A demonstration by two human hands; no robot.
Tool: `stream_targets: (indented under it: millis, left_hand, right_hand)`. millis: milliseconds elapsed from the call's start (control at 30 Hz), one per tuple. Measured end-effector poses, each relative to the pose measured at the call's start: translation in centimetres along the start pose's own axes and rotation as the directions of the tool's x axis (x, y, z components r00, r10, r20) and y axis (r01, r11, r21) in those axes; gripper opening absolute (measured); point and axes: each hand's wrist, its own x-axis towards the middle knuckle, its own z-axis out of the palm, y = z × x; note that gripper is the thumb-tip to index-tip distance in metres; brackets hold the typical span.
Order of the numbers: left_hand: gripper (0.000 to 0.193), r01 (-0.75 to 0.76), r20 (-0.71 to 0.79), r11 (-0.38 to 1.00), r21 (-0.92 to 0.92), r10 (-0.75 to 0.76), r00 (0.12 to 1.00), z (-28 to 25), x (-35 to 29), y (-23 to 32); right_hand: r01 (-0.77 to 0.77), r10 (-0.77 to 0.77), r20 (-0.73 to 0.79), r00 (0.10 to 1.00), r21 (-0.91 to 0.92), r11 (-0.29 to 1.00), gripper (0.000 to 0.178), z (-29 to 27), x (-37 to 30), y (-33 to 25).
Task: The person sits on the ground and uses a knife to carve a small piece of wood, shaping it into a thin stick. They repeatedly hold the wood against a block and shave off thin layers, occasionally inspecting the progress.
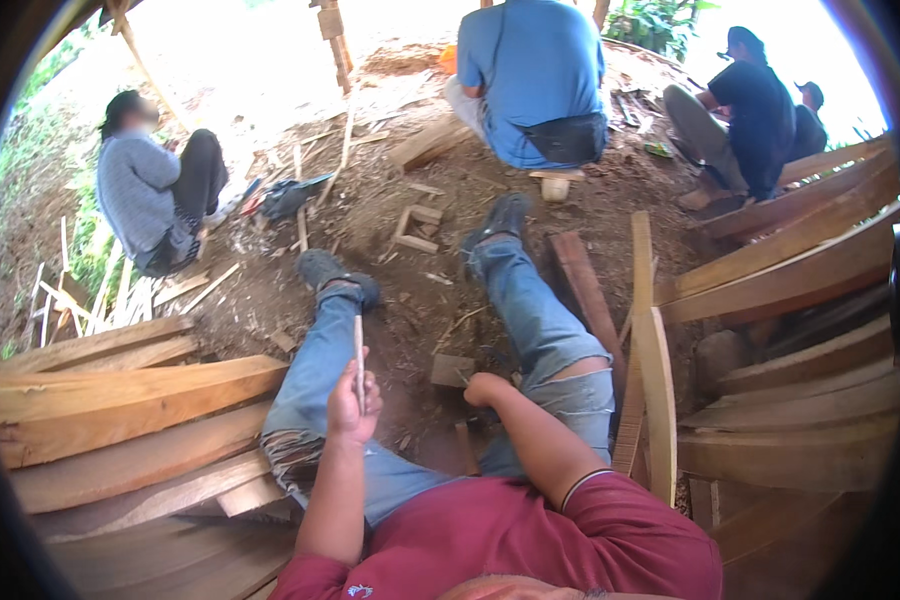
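Observation:
My left hand (348,408) is closed around a thin pale wooden stick (359,345), which it holds upright above my left thigh. Lower and to the right, between my knees, my right hand (486,390) is curled shut. Something slim seems to poke from its fingers, too small to make out. A small wooden block (453,370) lies on the dirt just beyond that hand. My legs, in torn blue jeans (542,300), stretch forward to either side of it.
Stacked planks (140,395) lie to my left; more long boards (790,250) lie to my right. A narrow upright board (658,400) stands by my right knee. A small wooden frame (417,228) rests between my feet. Several people sit ahead, one in a blue shirt (532,75).

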Motion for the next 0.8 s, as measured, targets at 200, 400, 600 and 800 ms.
stream_targets:
  millis: [200,400,600,800]
  left_hand:
    - [0.034,-0.015,-0.024,1.000,0.022,0.016,1.000,0.7,-0.5,0.3]
    - [0.030,0.004,-0.032,1.000,0.016,-0.004,0.999,0.9,-0.5,0.3]
    - [0.034,-0.008,-0.031,1.000,0.018,0.009,0.999,0.0,-0.4,0.3]
    - [0.034,-0.007,-0.014,1.000,0.022,0.007,1.000,0.4,-0.3,0.4]
  right_hand:
    - [0.052,-0.051,0.026,0.998,-0.026,0.998,0.040,-1.0,-2.0,-0.8]
    - [-0.025,0.025,0.006,1.000,0.046,0.999,0.038,0.0,-1.0,-0.1]
    - [-0.015,0.015,0.006,1.000,0.037,0.999,0.036,-0.6,-2.0,-0.8]
    - [-0.003,0.002,0.011,1.000,0.034,0.999,0.036,-0.6,-1.8,-0.5]
